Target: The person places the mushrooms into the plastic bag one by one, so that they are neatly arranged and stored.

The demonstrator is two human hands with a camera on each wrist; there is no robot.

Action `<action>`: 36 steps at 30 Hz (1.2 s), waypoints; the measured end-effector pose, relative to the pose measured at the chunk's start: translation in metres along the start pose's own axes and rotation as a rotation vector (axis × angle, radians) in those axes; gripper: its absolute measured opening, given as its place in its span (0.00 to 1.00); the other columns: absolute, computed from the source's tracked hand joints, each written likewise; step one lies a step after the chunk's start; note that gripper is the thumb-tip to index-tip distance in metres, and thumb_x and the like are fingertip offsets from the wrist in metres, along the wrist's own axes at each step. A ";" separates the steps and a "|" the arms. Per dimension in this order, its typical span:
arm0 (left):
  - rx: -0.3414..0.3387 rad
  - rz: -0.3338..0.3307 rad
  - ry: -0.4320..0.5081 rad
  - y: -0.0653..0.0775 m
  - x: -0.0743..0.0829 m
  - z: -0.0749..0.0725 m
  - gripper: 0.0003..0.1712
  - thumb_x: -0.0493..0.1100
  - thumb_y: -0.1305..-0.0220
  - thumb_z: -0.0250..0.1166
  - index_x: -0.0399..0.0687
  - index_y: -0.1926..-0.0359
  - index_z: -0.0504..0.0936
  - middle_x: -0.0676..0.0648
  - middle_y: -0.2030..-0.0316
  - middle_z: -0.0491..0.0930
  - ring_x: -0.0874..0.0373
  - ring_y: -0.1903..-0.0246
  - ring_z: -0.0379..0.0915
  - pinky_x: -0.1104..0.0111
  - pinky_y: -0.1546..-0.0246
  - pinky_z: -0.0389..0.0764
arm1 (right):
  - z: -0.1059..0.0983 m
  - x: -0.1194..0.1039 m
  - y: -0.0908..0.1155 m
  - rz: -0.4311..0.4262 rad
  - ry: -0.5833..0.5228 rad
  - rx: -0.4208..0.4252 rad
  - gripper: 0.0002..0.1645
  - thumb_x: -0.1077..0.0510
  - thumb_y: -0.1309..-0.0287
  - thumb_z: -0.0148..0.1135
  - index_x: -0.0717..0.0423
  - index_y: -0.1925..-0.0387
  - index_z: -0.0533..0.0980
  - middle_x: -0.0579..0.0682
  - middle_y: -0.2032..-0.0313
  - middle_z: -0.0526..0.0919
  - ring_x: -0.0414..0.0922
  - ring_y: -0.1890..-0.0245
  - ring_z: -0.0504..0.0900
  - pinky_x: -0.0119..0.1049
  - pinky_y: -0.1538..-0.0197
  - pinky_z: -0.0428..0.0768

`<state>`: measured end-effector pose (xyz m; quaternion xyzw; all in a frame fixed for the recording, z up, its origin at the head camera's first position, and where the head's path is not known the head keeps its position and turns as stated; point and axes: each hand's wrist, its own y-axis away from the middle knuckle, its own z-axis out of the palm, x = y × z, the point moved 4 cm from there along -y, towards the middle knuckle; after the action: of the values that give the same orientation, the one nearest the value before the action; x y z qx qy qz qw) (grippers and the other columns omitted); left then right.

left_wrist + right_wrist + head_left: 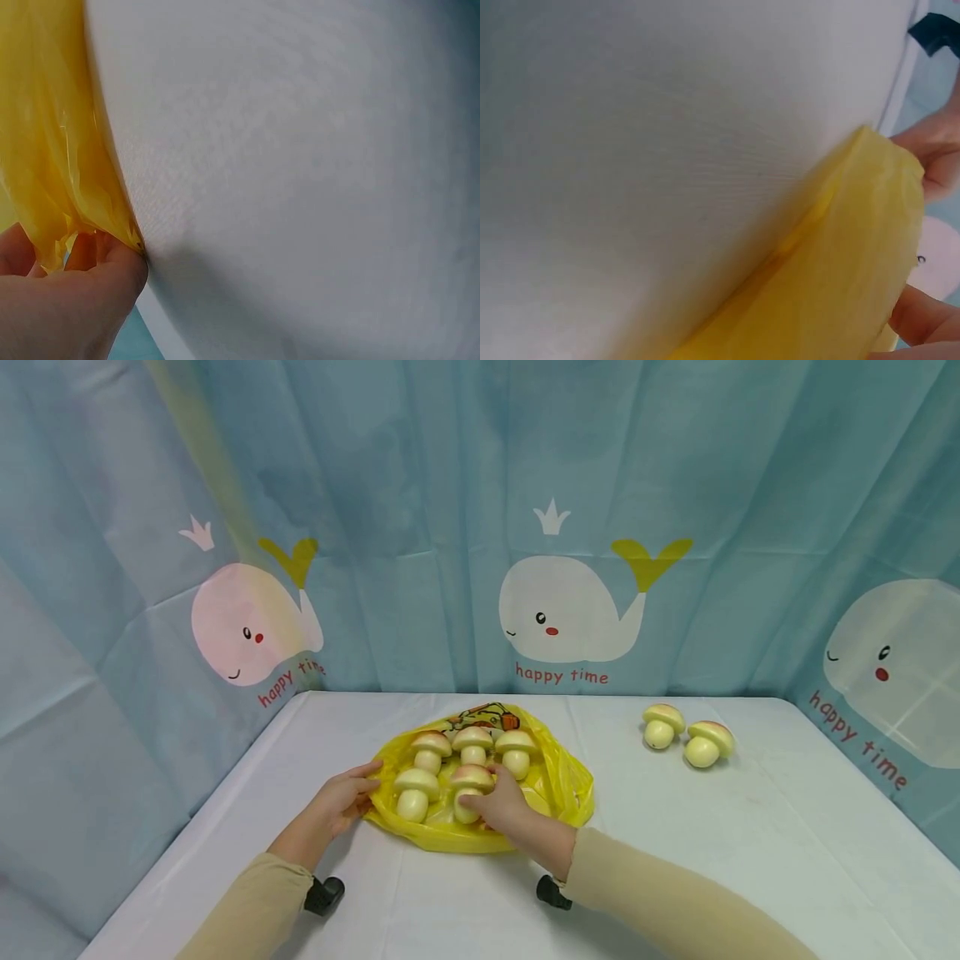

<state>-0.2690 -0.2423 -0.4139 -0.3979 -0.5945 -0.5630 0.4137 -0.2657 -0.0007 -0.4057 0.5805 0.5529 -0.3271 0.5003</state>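
Note:
A yellow plastic bag lies spread open on the table with several toy mushrooms inside, pale-stemmed with pinkish-cream caps. My right hand reaches in over the near rim and grips the front mushroom between thumb and fingers. Just left of it stands another mushroom, and more line up behind. At the bag's left edge my left hand pinches the plastic; the left wrist view shows its thumb and fingers on the gathered film. In the right wrist view the bag wall hides most of the right hand.
Two more toy mushrooms, one upright and one beside it, are at the back right of the white table. A blue curtain with printed whales hangs behind and along the sides. Black wrist devices sit under both sleeves.

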 end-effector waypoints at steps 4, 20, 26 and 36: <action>-0.005 -0.002 0.012 0.000 0.000 0.001 0.31 0.33 0.27 0.49 0.36 0.26 0.54 0.30 0.29 0.50 0.42 0.36 0.57 0.58 0.39 0.65 | 0.002 -0.001 0.000 -0.007 0.042 0.006 0.46 0.59 0.43 0.69 0.67 0.31 0.54 0.66 0.38 0.66 0.55 0.46 0.71 0.48 0.46 0.74; -0.004 0.000 0.012 -0.001 -0.001 0.000 0.31 0.33 0.27 0.49 0.36 0.27 0.55 0.30 0.29 0.50 0.44 0.38 0.59 0.62 0.43 0.68 | 0.000 -0.002 0.005 -0.038 0.074 -0.046 0.37 0.61 0.45 0.71 0.66 0.40 0.62 0.58 0.55 0.74 0.48 0.65 0.74 0.39 0.64 0.76; -0.006 -0.003 0.019 -0.003 0.000 -0.001 0.31 0.33 0.27 0.49 0.36 0.26 0.54 0.31 0.28 0.50 0.44 0.37 0.57 0.62 0.42 0.67 | -0.004 -0.002 0.005 -0.017 0.054 -0.061 0.40 0.60 0.45 0.71 0.67 0.37 0.61 0.57 0.60 0.73 0.48 0.67 0.74 0.39 0.65 0.77; 0.009 -0.007 0.008 -0.003 -0.002 0.000 0.31 0.33 0.27 0.48 0.36 0.26 0.55 0.31 0.28 0.49 0.42 0.35 0.55 0.57 0.37 0.62 | -0.020 -0.004 0.013 -0.002 0.008 -0.058 0.41 0.60 0.45 0.70 0.65 0.34 0.60 0.61 0.52 0.71 0.49 0.65 0.78 0.41 0.61 0.79</action>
<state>-0.2712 -0.2425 -0.4165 -0.3917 -0.5969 -0.5634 0.4157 -0.2577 0.0184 -0.3934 0.5665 0.5648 -0.3092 0.5142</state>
